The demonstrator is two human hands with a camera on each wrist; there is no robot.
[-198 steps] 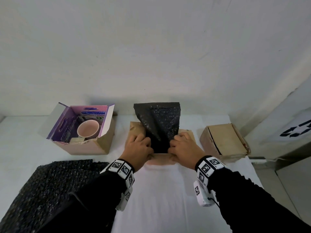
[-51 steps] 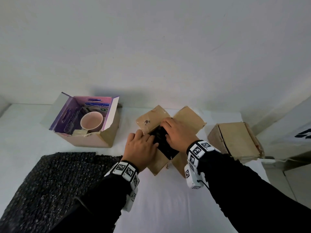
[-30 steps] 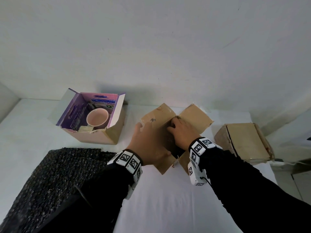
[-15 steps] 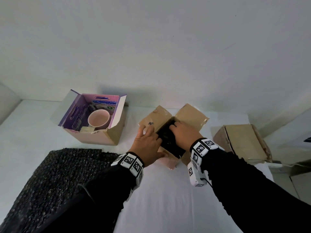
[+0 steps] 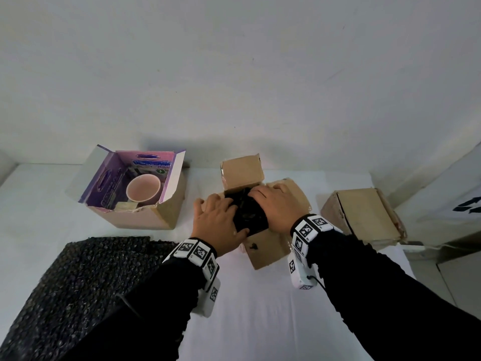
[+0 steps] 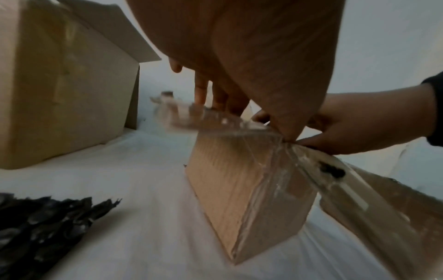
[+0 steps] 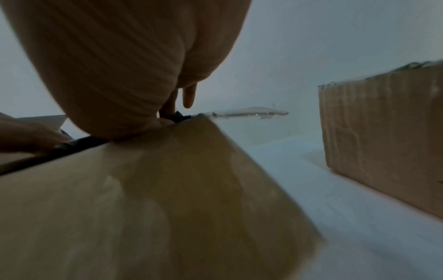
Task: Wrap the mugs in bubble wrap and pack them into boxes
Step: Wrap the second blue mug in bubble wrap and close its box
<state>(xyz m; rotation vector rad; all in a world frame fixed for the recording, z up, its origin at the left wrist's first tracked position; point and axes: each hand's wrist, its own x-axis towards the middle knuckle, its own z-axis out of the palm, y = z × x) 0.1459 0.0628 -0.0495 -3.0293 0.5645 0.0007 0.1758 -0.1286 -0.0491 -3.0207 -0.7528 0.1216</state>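
since a moment ago your left hand [image 5: 218, 225] and right hand [image 5: 273, 204] press flat on the black bundle [image 5: 248, 217] in the middle box [image 5: 265, 246]; mug box [image 5: 145, 217] left, closed box [image 5: 364, 217] right.

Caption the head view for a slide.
Both hands press a black bubble-wrapped bundle into the middle cardboard box; a pink mug waits unwrapped.

I pushed the black wrapped bundle [image 5: 247, 213] down into the middle box [image 5: 263, 246] with both hands, and it turned.
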